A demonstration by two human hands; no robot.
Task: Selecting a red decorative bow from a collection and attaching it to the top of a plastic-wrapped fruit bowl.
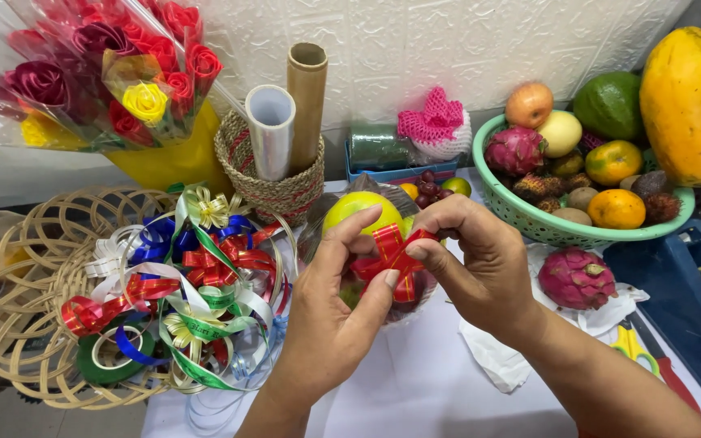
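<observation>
A white-covered table ran under everything, and against the wall at the far right stood a big orange papaya beside a green plastic basket heaped with fruit, a loose dragon fruit lying just in front of it. To the far left leaned a wrapped bouquet of red and yellow paper roses, with a woven basket holding two rolls next to it, and a pile of coloured ribbons spilled over a wicker tray. In the middle the person's two hands met over a small cellophane-wrapped bowl of fruit with a yellow-green fruit on top. The left hand and the right hand were both pinched shut on a red ribbon bow, left thumb and forefinger gripping its near-left side, right fingertips nipping its upper right end. The bow sat right between the two grips, just in front of the yellow-green fruit, its long axis running roughly left to right with a slight tilt, loops facing up toward the camera; neither hand looked nearer than the other, both touching it
</observation>
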